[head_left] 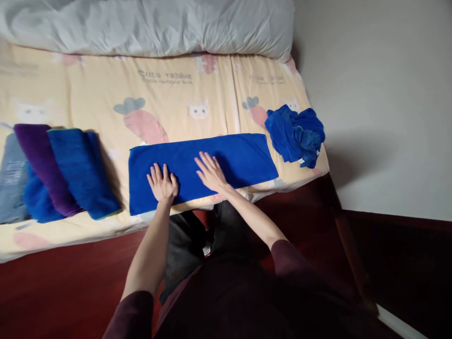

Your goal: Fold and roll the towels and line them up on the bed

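Note:
A blue towel (240, 160) lies flat as a long strip along the near edge of the bed. My left hand (162, 183) rests palm down on its left part, fingers spread. Nearer the middle of the towel, my right hand (211, 173) is also palm down with the fingers stretched out. Neither hand grips anything. To the right sits a crumpled bundle of blue cloth (294, 134), apart from both hands. The towel's surface beneath my palms is hidden.
Folded towels lie at the left, among them a blue one (83, 169), a purple one (45, 165) and a grey one (13, 179). A white quilt (148, 26) runs along the far side of the patterned bed sheet (219, 89). A pale wall (381, 94) stands at the right.

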`<act>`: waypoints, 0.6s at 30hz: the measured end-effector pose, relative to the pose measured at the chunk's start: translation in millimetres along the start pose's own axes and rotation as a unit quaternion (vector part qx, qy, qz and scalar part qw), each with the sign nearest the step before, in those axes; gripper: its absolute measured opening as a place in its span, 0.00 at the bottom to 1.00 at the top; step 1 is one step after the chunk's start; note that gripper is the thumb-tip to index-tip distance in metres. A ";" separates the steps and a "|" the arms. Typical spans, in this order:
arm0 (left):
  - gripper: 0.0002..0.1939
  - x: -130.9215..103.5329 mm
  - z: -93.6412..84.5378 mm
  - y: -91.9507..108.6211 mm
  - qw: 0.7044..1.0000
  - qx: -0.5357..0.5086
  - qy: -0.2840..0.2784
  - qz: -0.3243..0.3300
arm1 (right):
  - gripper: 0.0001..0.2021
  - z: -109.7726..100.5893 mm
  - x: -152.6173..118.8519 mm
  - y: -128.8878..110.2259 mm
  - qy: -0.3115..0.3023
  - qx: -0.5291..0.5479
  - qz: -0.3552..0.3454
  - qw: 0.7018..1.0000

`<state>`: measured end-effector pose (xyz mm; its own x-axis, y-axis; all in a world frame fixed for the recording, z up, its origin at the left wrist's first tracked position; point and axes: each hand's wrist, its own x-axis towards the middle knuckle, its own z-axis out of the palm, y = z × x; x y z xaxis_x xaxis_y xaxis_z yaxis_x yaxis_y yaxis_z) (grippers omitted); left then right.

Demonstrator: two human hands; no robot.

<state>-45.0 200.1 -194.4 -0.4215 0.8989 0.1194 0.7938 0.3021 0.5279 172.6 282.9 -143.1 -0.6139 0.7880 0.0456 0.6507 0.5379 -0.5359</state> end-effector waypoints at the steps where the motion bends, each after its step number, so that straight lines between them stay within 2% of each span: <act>1: 0.34 0.5 4.1 -1.7 1.000 0.001 0.010 -0.004 | 0.29 10.7 6.3 -7.8 -0.016 0.007 -0.006 1.000; 5: 0.34 -0.2 9.7 -8.2 1.000 0.012 0.028 0.001 | 0.30 41.8 10.7 -12.5 -0.050 0.016 0.009 0.999; 9: 0.35 1.1 9.0 -8.4 1.000 0.011 0.021 -0.007 | 0.29 49.0 7.7 1.1 -0.059 -0.002 0.000 0.998; 13: 0.35 2.4 9.8 -9.4 1.000 0.021 0.015 -0.009 | 0.29 31.5 2.1 27.3 -0.067 -0.004 0.012 0.998; 18: 0.34 1.8 10.4 -11.3 0.999 0.042 0.029 0.001 | 0.32 -16.4 -19.6 95.8 -0.047 -0.013 0.083 0.995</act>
<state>-50.2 201.6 -208.9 -0.4426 0.8803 0.1705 0.8274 0.3276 0.4562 254.3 323.9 -181.4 -0.5352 0.8359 -0.1213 0.7575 0.4115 -0.5068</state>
